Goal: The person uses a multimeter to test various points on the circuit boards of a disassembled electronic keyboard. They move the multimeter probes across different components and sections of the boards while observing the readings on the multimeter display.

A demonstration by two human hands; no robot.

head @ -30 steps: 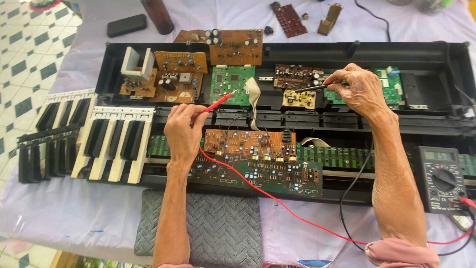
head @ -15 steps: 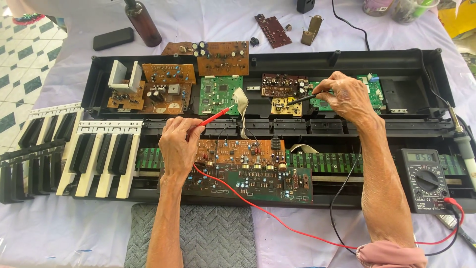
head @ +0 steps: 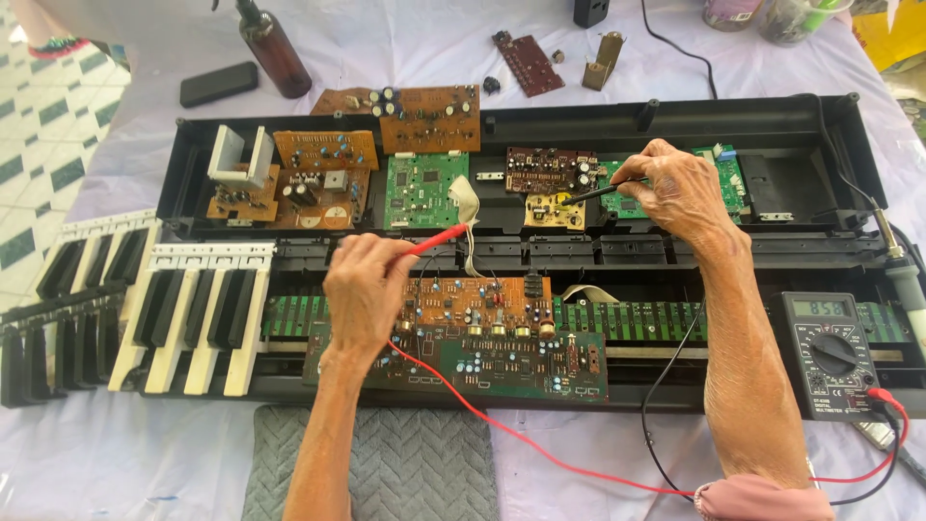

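Your left hand [head: 368, 294] is closed around the red probe [head: 439, 239], whose tip points up toward the pale ribbon cable [head: 467, 203] beside the green circuit board [head: 425, 189]. Your right hand [head: 680, 188] pinches the black probe [head: 590, 194] between thumb and fingertips, its tip resting on the small yellow board [head: 553, 210]. Both hands work inside the opened black keyboard case [head: 820, 121], where brown boards [head: 475, 301] lie stacked across the middle. Red and black leads trail back to the multimeter [head: 828, 352] at your right, near a soldering iron [head: 902, 275]. Loose sections of white and black keys [head: 198, 314] sit to your left. All of it rests on a table [head: 386, 48] draped in a pale lilac cloth, with a grey mat [head: 386, 468] near you and a brown bottle [head: 273, 53] at the far edge. Beyond the table's left side, tiled floor [head: 39, 164] shows.
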